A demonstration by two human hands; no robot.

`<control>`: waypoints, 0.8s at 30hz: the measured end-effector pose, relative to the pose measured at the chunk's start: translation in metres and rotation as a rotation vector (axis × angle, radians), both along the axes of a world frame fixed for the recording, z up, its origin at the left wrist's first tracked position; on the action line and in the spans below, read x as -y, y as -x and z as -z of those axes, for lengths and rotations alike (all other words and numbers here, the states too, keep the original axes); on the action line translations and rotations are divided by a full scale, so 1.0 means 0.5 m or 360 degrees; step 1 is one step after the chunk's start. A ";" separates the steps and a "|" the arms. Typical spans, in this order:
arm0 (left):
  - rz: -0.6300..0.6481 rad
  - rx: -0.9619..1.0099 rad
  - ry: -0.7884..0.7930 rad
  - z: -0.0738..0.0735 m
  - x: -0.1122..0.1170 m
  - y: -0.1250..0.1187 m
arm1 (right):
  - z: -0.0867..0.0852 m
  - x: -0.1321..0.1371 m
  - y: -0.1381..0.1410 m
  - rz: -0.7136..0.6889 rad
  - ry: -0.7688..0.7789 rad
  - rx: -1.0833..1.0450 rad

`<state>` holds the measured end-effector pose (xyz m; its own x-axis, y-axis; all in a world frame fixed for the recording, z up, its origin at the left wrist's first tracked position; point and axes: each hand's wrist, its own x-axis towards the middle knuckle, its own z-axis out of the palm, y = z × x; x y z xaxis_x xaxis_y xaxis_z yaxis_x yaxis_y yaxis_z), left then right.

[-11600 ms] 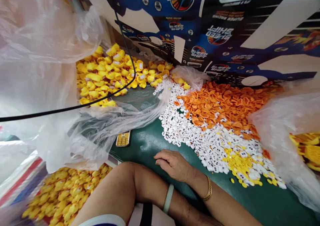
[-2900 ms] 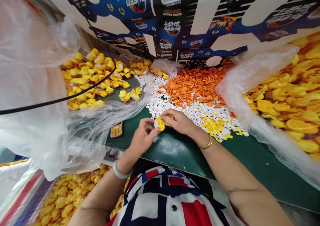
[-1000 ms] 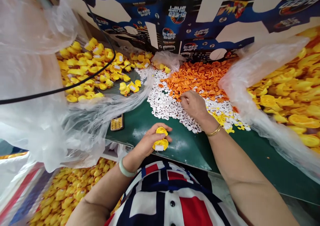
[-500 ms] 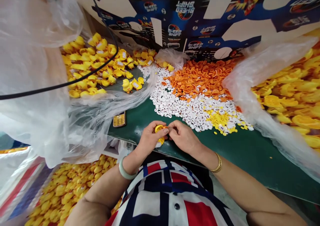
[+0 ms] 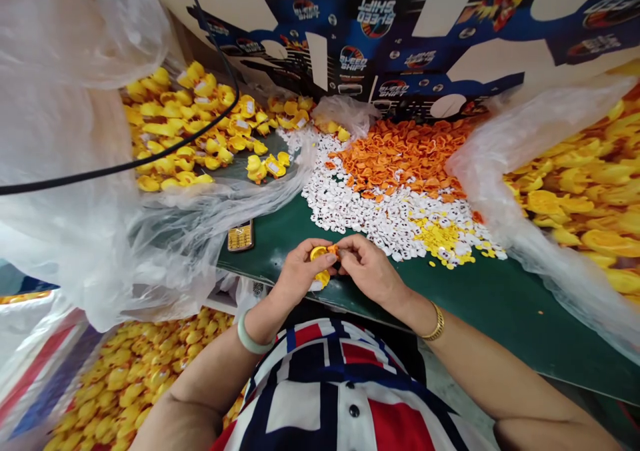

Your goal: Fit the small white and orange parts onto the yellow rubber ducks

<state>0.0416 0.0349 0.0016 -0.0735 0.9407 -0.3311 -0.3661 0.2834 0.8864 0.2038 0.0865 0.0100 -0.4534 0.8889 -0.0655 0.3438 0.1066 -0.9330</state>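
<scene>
My left hand point(image 5: 300, 269) is closed around a yellow toy duck shell point(image 5: 321, 280), holding it over the front edge of the green table. A small orange beak piece point(image 5: 333, 249) sits at the shell's upper right side, between my two hands. The fingers of my right hand point(image 5: 369, 269) are pinched together at this beak piece. Fingers partly hide both the shell and the beak. Just beyond my hands lie a heap of white eye pieces point(image 5: 345, 206), a pile of orange beak pieces point(image 5: 400, 158) and small yellow discs point(image 5: 443, 238).
Yellow duck shells point(image 5: 180, 128) lie on plastic sheeting at the left, and more shells point(image 5: 590, 191) at the right behind clear plastic point(image 5: 495, 171). A phone with keys point(image 5: 241, 236) rests near the table edge. A black cable point(image 5: 125, 166) crosses the left. Ducks point(image 5: 135, 371) fill a sack below.
The orange beak piece shows more clearly between my hands now. My right fingers have shifted slightly up and away from the shell. The camera view has moved a little.
</scene>
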 end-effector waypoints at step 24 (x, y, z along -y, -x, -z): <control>-0.0010 -0.0063 0.0087 -0.004 0.001 0.032 | 0.016 -0.107 0.044 -0.0335 -0.1004 0.1296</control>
